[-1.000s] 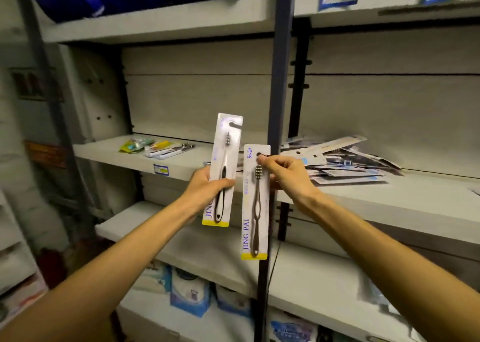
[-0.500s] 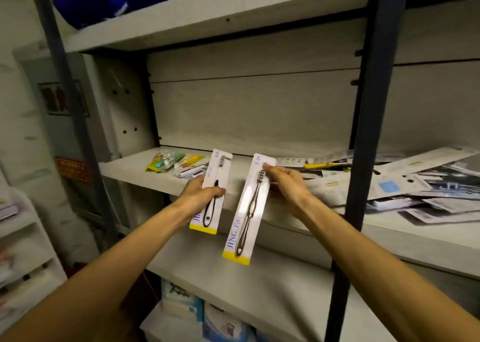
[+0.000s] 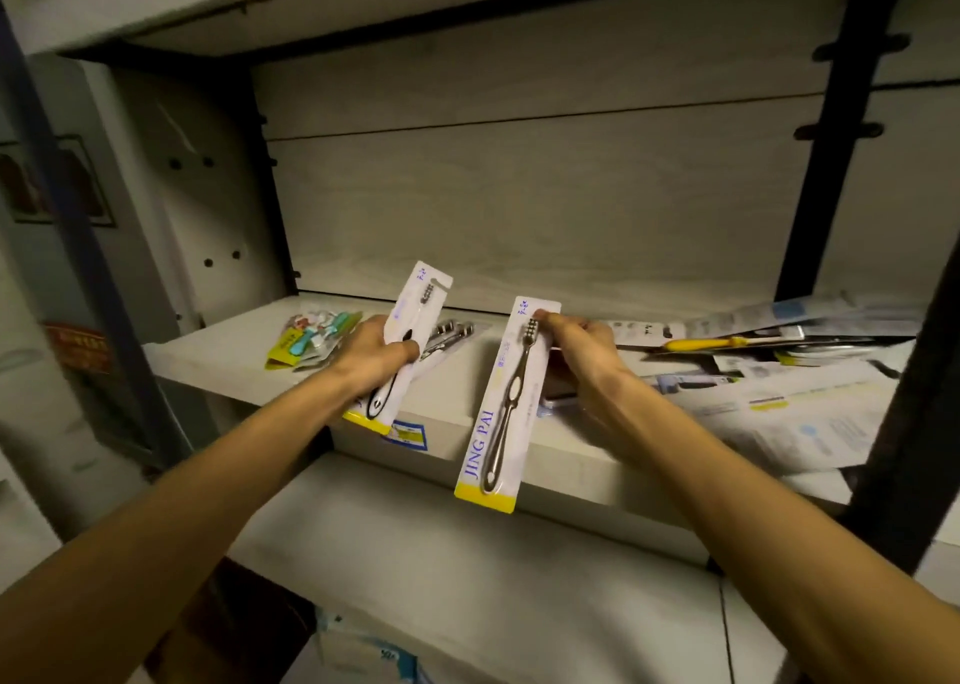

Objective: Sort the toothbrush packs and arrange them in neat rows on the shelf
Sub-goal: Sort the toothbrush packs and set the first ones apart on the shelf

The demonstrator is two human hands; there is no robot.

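Note:
My left hand [image 3: 375,357] grips a white toothbrush pack with a black brush [image 3: 410,331] around its middle, held over the left part of the middle shelf [image 3: 228,356]. My right hand [image 3: 576,343] pinches the top of a second white pack with a grey brush and a yellow bottom strip [image 3: 506,413], which hangs in front of the shelf edge. On the shelf lie a colourful green and yellow pack [image 3: 306,337] at the left, two grey-brush packs [image 3: 452,335] behind my left hand, and a loose heap of packs [image 3: 769,371] at the right.
A dark upright post [image 3: 893,423] stands at the right, in front of the heap. A blue price label [image 3: 408,434] sits on the shelf's front edge. Another shelf board [image 3: 467,579] runs below, with blue and white boxes [image 3: 363,652] under it. An upper shelf [image 3: 208,2] hangs overhead.
The view has moved closer and to the left along the shelf. Both hands have carried their packs nearer the shelf, the left pack now over the packs lying at the left.

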